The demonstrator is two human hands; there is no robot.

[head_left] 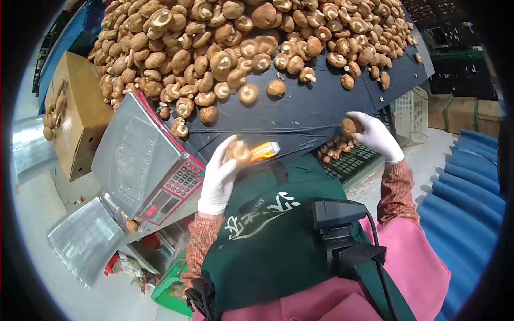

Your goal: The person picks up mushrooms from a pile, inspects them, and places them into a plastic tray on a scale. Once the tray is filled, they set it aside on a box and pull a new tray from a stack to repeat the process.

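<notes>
My left hand (pixel 220 170), in a white glove, holds a brown mushroom (pixel 239 153) between thumb and fingers, slightly blurred. Just right of it, a yellow-and-white tool (pixel 265 151) lies at the near edge of the dark table covering (pixel 241 115). At the right, my gloved right hand (pixel 372 134) is closed on another mushroom (pixel 349 127), above the table's near edge. A large heap of mushrooms (pixel 214 59) covers the far part of the table, with a few loose ones along its near side.
A scale (pixel 152 163) with a red keypad panel stands at the left, beside an open cardboard box (pixel 83 115) with mushrooms. Below the right hand is a green crate (pixel 348 167) holding small mushrooms. Blue corrugated material (pixel 466 214) lies at the right.
</notes>
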